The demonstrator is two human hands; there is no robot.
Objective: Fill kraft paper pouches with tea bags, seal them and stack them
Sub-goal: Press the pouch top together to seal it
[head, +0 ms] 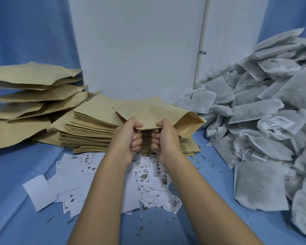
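Gripping a kraft pouch [157, 112] by its near edge with both hands.
The left hand [129, 138] and right hand [164, 138] are fisted side by side, thumbs on top and fingers curled under the edge, holding the pouch just above the stack of flat pouches [88, 131]. Blue cloth [16, 191] covers the surface, strewn with printed paper slips [95, 177]; a white panel [140, 50] stands behind. The bulging pouches [34, 96] at left and the tea bag heap [263, 121] at right are cut off by the frame.

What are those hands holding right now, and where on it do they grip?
The left hand and right hand pinch one pouch by its near edge, side by side, thumbs on top, fingers curled beneath.
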